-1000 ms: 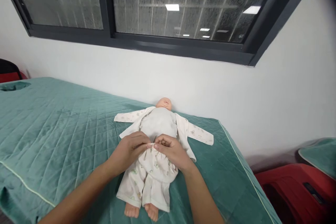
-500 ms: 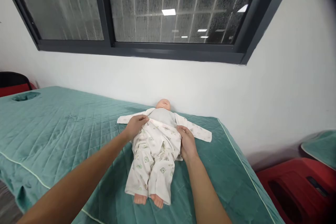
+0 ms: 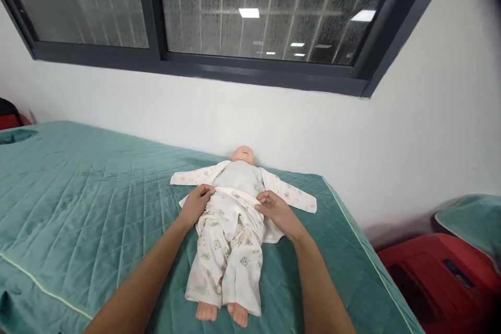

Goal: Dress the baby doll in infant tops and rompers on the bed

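Observation:
A baby doll [image 3: 242, 154] lies on its back with its head toward the wall, its bare feet nearest me. White printed trousers [image 3: 219, 242] cover its legs, and their waistband crosses the belly. A white long-sleeved top [image 3: 295, 195] is spread open beneath it, sleeves out to both sides, baring the grey torso [image 3: 239, 176]. My left hand [image 3: 198, 203] is closed on the waistband at the doll's left-hand side in view. On the opposite side, my right hand [image 3: 278, 212] pinches the waistband between thumb and fingers; the fingertips are partly hidden.
The doll rests on a green quilted bed cover [image 3: 129, 198] with a face hole at the far left. Behind stands a white wall with a dark-framed window [image 3: 258, 70]. A red plastic piece [image 3: 434, 266] and a green cushion [image 3: 469, 219] are at the right.
Both hands have drawn the waistband down toward the feet, so more of the grey torso and the top's lower edges show. The view has shifted slightly.

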`<state>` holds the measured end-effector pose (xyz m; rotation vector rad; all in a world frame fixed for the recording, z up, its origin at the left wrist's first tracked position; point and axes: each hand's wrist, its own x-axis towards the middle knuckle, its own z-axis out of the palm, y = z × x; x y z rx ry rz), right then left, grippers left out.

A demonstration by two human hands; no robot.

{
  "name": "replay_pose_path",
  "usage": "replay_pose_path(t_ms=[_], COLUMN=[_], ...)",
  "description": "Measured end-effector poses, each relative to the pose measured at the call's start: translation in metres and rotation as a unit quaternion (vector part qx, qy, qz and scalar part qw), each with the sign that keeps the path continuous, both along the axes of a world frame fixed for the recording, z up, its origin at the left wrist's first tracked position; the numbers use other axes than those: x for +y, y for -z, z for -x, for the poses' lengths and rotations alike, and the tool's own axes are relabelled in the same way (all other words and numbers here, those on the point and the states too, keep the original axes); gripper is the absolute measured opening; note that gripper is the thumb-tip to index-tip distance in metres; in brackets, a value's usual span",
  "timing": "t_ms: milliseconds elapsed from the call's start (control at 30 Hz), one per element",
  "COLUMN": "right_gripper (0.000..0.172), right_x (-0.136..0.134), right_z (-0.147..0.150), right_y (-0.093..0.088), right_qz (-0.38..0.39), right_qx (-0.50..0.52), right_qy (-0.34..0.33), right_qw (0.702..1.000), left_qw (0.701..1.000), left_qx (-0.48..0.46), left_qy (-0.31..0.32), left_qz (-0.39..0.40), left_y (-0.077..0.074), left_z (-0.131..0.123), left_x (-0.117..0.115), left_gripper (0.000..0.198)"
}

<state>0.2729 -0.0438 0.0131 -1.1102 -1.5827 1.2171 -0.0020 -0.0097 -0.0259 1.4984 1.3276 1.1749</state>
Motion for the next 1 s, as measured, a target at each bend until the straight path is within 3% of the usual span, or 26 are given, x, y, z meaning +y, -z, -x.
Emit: replay_pose_path(t_ms=[133,233,333,433,667,733,833,1000], right_gripper=[0.022,0.012,0.004,0.008,0.013,0.013,0.018,0.027], right_x=[0.000,0.000,0.001,0.004,0.008,0.011,0.019,0.028], right_z=[-0.006,-0.004,0.002,0.008,0.019,0.018,0.012,-0.002], right_y=[0.002,0.004,0.006,0.009,0.010,0.009,0.004,-0.006], right_qz=[-0.020,-0.039,-0.050,-0.057,0.041,0.052,0.069,0.126], right_qx=[-0.067,-0.138,-0.244,-0.331,-0.375,-0.377,-0.365,-0.299], right_qy=[-0.007,0.015,0.065,0.138,0.218,0.211,0.127,0.042], right_qw=[0.998,0.990,0.966,0.932,0.900,0.900,0.920,0.945], left_qw=[0.987,0.971,0.962,0.955,0.929,0.924,0.927,0.937], left_qx=[-0.021,0.025,0.086,0.137,0.193,0.186,0.168,-0.005], left_qy=[0.134,0.211,0.230,0.219,0.237,0.261,0.279,0.267], left_qz=[0.088,0.109,0.120,0.145,0.209,0.211,0.187,0.224], left_y=[-0.012,-0.021,-0.027,-0.029,-0.038,-0.038,-0.033,-0.015], left_z=[0.014,0.020,0.019,0.012,0.006,0.006,0.005,0.005], left_x=[0.001,0.005,0.019,0.037,0.060,0.058,0.052,0.044], left_gripper=[0.024,0.020,0.020,0.019,0.019,0.018,0.017,0.022])
